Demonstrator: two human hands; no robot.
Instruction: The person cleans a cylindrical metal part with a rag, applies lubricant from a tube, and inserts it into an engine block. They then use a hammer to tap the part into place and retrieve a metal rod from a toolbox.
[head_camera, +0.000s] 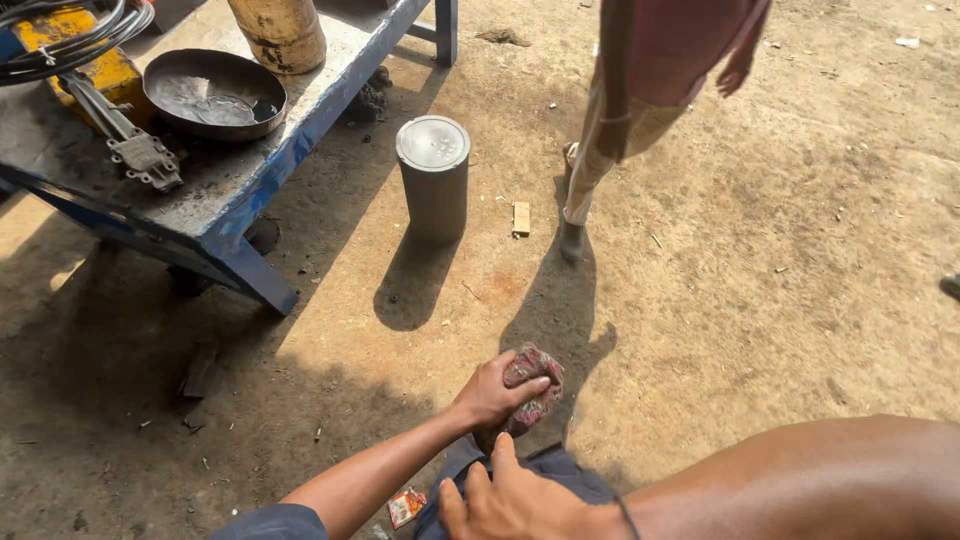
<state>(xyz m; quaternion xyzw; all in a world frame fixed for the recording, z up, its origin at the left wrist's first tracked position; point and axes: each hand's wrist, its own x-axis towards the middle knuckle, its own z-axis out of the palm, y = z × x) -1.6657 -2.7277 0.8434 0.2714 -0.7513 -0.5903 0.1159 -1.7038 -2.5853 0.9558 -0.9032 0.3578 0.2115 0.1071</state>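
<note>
Bench (215, 205), blue-edged, dirty top, far left; all else placed rel. to it. On bench, L to R: yellow block w/ black cables (75, 45), grey metal fitting (140, 155), dark pan (213, 92) holding a shallow pool of liquid, kind unclear; tan cylinder (280, 32) behind pan, top out of frame, contents not visible. On ground just R of bench: grey drum (433, 178), upright, flat lid on, contents hidden. Small wood block (520, 218) R of drum. Further R, another person's legs (590, 150) and one hand (736, 72), well apart from the work. Below and R of bench, in shade: left hand (492, 392), fingers closed on a red-patterned rag (532, 388), rag bunched and pressed onto a dark round part beneath, mostly hidden. Right hand (510, 500) just below, fingers spread, flat on dark cloth at the knee, holding nothing, close to L hand but not touching. Small red wrapper (405, 505) on ground by L forearm. Handling note (judgement): keep rag bunched tight, firm even pressure, brace w/ R hand so part doesn't roll; keep rag off the dirt.
</note>
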